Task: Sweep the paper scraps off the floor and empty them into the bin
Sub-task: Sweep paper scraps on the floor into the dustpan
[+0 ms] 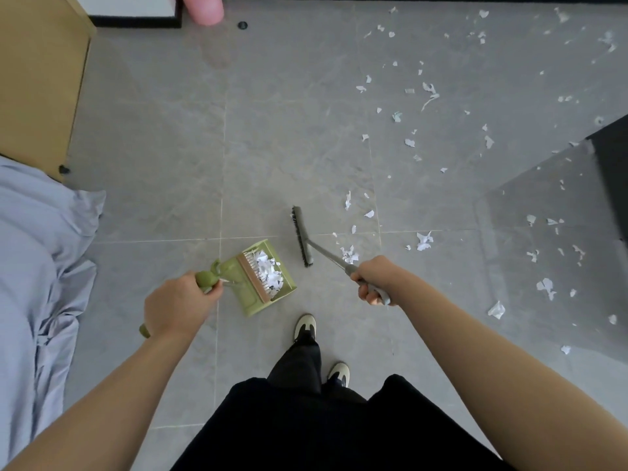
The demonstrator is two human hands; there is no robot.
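Observation:
My left hand grips the green handle of a green dustpan, which holds a heap of white paper scraps. My right hand grips the grey handle of a broom. The dark broom head stands just right of the dustpan's mouth, apart from it. Several white paper scraps lie scattered over the grey tiled floor to the right of the broom, up to the far right corner. No bin is in view.
A bed with pale blue sheets fills the left side, with a wooden headboard or cabinet behind it. A dark piece of furniture stands at the right. My feet are below the dustpan. A pink blur sits at the top edge.

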